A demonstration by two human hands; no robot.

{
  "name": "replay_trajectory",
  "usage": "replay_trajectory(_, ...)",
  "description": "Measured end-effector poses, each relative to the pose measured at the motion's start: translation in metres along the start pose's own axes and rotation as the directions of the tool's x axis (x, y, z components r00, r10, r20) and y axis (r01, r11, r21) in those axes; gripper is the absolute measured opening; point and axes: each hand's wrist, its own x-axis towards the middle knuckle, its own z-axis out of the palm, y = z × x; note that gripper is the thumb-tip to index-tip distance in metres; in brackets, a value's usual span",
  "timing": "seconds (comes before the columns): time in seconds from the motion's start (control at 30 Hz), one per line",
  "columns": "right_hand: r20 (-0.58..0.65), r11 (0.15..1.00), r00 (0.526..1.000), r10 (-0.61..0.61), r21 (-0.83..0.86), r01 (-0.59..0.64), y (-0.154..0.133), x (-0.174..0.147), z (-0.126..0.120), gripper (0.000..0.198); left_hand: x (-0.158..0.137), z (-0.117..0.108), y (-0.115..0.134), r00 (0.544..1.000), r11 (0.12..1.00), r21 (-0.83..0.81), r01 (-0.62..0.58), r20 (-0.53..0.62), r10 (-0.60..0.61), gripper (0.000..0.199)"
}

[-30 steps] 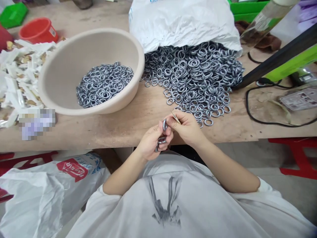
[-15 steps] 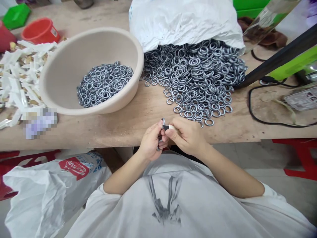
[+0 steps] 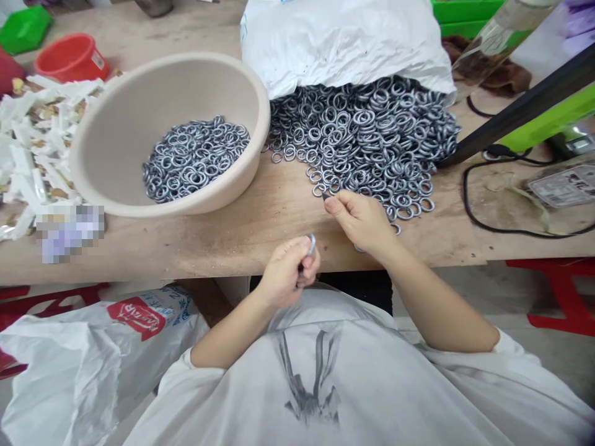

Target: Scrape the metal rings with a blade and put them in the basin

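Between the thumb and forefinger of my left hand [image 3: 286, 267] stands a grey ring [image 3: 312, 244]. Further ring edges show inside its curled fingers, partly hidden. My right hand [image 3: 360, 220] is closed on a small dark-tipped tool [image 3: 326, 196], most of which the fingers cover. It hovers by the near edge of a large heap of grey rings [image 3: 372, 133], apart from my left hand. On the left, a beige basin [image 3: 106, 142] holds a smaller pile of similar rings [image 3: 198, 161].
A white sack [image 3: 344, 46] lies open behind the heap. White strips [image 3: 28, 142] are scattered left of the basin, near a red tub [image 3: 69, 59]. A black bar [image 3: 520, 102] and a cable [image 3: 469, 204] are at right. Another sack [image 3: 83, 359] sits below the table edge.
My right hand has moved up and away from my left hand, with the dark-tipped tool still in it. My left hand stays almost in place, holding the ring.
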Motion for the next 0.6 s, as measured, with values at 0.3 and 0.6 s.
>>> replay_trajectory(0.3,0.171,0.830,0.983,-0.065,-0.538,0.148,-0.009,0.049,0.009,0.031,0.005,-0.020,0.020,0.971,0.993,-0.094,-0.068,-0.235,0.044,0.016)
replay_trajectory(0.6,0.085,0.893,0.994,-0.062,-0.440,0.093,-0.005,0.034,0.011,0.037,0.015,-0.018,0.016,0.973,0.992,-0.124,0.020,-0.227,-0.048,0.018)
